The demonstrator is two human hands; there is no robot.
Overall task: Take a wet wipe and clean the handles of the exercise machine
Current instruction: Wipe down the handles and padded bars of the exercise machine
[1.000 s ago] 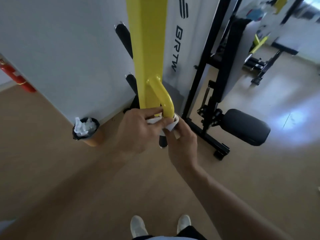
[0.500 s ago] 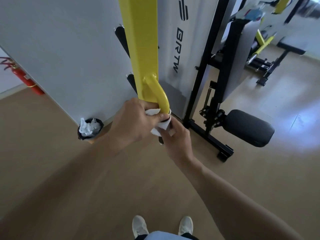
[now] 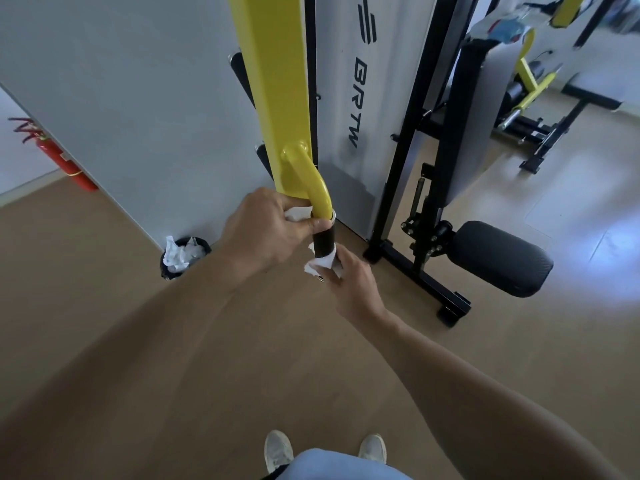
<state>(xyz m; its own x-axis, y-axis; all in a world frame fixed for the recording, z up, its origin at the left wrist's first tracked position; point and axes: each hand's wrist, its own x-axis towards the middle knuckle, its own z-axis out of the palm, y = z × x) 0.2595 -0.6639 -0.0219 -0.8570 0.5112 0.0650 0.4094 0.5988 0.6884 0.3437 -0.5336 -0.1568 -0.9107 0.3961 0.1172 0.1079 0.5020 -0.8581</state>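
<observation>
Left hand (image 3: 266, 233) grips wipe (image 3: 298, 213) atop the black handle (image 3: 323, 241); right hand (image 3: 349, 278) pinches another wipe (image 3: 320, 264) below.

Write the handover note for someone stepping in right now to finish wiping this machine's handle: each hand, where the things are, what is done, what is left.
Left hand: grips the top of the black grip, just below the yellow handle arm, with a piece of wet wipe pinched in it.
Right hand: holds a second piece of wipe wrapped round the grip's lower end.
Bin with used wipes stands on the floor by the wall.
Done: wipe is in hand and on the grip.
Left: judging by this, rub the exposed middle of the grip, do any other handle, then bin the wipe.
</observation>
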